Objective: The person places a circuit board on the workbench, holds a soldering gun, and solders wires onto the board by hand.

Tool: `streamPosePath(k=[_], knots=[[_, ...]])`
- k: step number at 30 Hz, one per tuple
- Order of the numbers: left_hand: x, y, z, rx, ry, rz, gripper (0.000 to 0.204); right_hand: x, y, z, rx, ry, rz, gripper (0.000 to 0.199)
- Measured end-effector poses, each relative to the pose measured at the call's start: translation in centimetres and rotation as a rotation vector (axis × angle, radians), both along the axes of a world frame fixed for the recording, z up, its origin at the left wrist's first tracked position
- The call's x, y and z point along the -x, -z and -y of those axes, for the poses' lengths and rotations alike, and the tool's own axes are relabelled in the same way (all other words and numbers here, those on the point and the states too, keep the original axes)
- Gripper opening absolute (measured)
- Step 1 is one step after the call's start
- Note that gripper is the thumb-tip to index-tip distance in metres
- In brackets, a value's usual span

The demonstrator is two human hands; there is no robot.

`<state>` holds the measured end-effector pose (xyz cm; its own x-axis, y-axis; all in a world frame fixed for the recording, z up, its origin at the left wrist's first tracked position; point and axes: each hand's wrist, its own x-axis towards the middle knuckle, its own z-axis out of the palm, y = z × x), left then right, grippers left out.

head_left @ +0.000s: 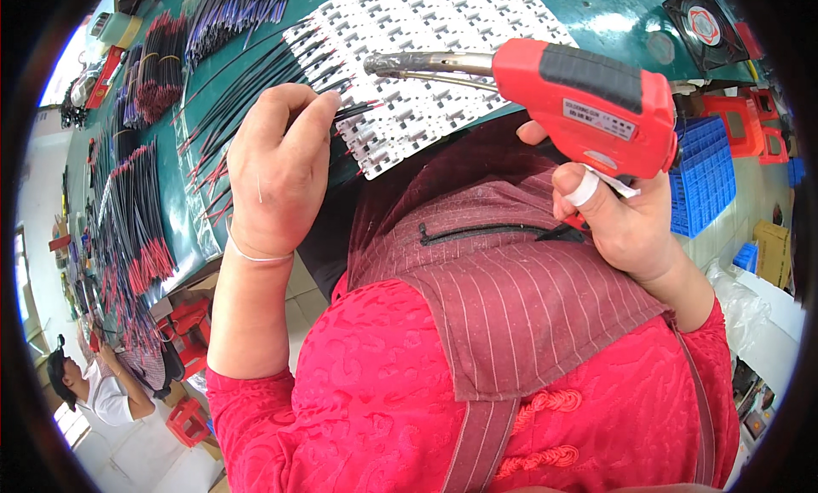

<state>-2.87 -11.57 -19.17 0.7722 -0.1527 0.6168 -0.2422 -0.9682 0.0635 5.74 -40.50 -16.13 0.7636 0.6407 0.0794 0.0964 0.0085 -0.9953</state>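
My right hand (609,207), with white tape around its thumb, is wrapped round the handle of a red and black soldering gun (588,105). The gun's long metal tip (392,64) points left above a white sheet of small parts (426,109). My left hand (281,165) is closed in a pinch at the sheet's left edge. Black wire (358,110) with a red end sticks out past its fingertips, over the sheet. Several more black wires (247,92) lie side by side to the left, their right ends on the sheet. The pinching fingertips are partly hidden.
Bundles of black wires with red ends (141,224) lie along the green table (618,24) at left. A black fan (703,24) sits at the far right. Blue crates (703,173) and red stools (737,122) stand on the floor. Another person (106,391) works at lower left.
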Motion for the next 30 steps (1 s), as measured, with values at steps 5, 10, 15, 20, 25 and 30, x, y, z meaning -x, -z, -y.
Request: streamPosePath(k=[5, 10, 15, 20, 25, 30], knots=[[-0.03, 0.05, -0.25, -0.019, -0.001, 0.031, 0.03, 0.17, -0.12, -0.05, -0.005, -0.006, -0.058, 0.029], [0.05, -0.01, -0.26, -0.043, 0.047, 0.02, 0.027, 0.13, -0.1, -0.02, -0.012, -0.004, 0.003, 0.03], [0.16, -0.13, -0.09, -0.043, 0.038, -0.015, 0.028, 0.18, -0.38, 0.07, 0.018, -0.027, -0.055, 0.032], [0.16, -0.09, 0.15, -0.036, 0.016, -0.067, 0.028, 0.12, -0.09, 0.07, 0.007, -0.055, -0.021, 0.032], [0.19, 0.07, 0.44, 0.042, 0.005, -0.115, 0.033, 0.11, -0.14, 0.15, 0.014, -0.059, 0.008, 0.033], [0.14, 0.08, 0.63, 0.055, -0.011, -0.148, 0.035, 0.01, 0.26, 0.07, -0.002, -0.065, 0.042, 0.036]])
